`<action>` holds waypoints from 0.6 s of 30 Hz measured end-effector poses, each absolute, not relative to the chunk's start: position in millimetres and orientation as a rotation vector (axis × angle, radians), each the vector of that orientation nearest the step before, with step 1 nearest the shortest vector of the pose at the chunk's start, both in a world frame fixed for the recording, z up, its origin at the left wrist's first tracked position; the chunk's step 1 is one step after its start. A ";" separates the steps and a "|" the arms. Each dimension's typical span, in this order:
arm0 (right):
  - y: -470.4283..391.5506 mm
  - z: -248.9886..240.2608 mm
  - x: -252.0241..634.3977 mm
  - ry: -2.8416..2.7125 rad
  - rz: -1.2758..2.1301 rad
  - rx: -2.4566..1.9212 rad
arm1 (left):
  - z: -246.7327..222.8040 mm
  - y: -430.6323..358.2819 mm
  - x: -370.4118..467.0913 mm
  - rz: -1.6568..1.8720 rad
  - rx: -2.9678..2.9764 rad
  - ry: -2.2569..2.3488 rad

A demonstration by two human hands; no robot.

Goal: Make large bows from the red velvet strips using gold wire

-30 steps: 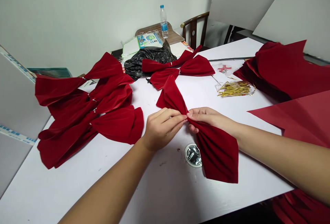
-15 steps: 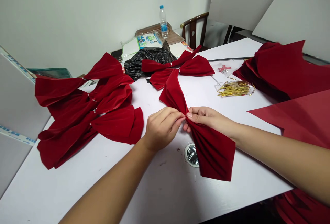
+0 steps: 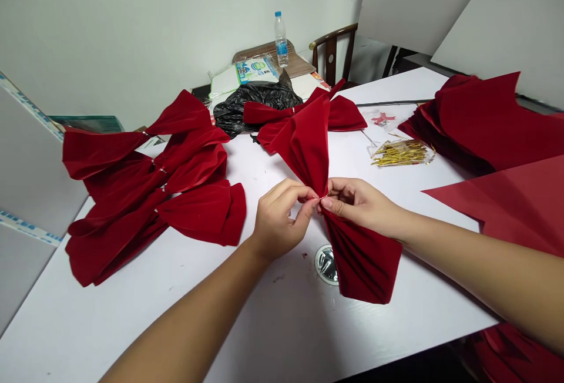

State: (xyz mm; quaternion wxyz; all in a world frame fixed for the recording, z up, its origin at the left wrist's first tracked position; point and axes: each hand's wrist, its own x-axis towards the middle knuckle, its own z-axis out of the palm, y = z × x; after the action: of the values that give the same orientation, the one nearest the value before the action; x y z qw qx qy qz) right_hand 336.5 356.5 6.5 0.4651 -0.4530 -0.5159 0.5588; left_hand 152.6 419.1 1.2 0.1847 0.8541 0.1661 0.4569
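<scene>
A red velvet bow (image 3: 363,259) is pinched together at its waist, its two ends fanning out above and below. My right hand (image 3: 359,204) grips this waist between thumb and fingers. From the other side my left hand (image 3: 284,212) closes thumb and forefinger on a thin shiny twist tie (image 3: 321,198) at the gather; the fingertips hide most of it. Left of my hands lies a heap of red bows (image 3: 145,183) with shiny ties at their middles. More tied bows (image 3: 348,114) lie behind the held one, partly covered by it.
A bundle of gold twist ties (image 3: 403,153) lies on the white table (image 3: 273,324). Red cloth pieces (image 3: 484,118) are stacked at the right. Further back are a black plastic bag (image 3: 259,98), a water bottle (image 3: 281,42) and a wooden chair (image 3: 332,51). A round grommet (image 3: 326,265) sits in the tabletop.
The bow's upper end has swung right and spread wider. My left fingers have shifted slightly right, and the tie at the waist shows more plainly.
</scene>
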 end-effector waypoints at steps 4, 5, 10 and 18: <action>351.0 9.1 334.1 -1.312 1.104 -1.193 | 2.5 411.1 159.1 1.201 2.081 0.642; 349.2 9.7 334.3 -1.333 1.027 -1.199 | 3.1 408.9 160.8 1.141 1.963 0.688; 344.4 16.7 342.0 -1.704 0.417 -1.116 | 15.7 398.0 166.5 0.816 1.345 0.757; 348.5 20.9 349.5 -1.852 0.159 -1.004 | 40.8 395.0 164.0 0.478 0.915 0.753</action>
State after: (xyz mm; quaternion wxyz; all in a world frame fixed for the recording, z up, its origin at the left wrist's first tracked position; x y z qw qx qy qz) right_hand 349.5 348.5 20.9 0.4920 -0.4137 -0.7632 0.0655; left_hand 164.0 395.0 40.8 0.8028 0.4269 0.3514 0.2231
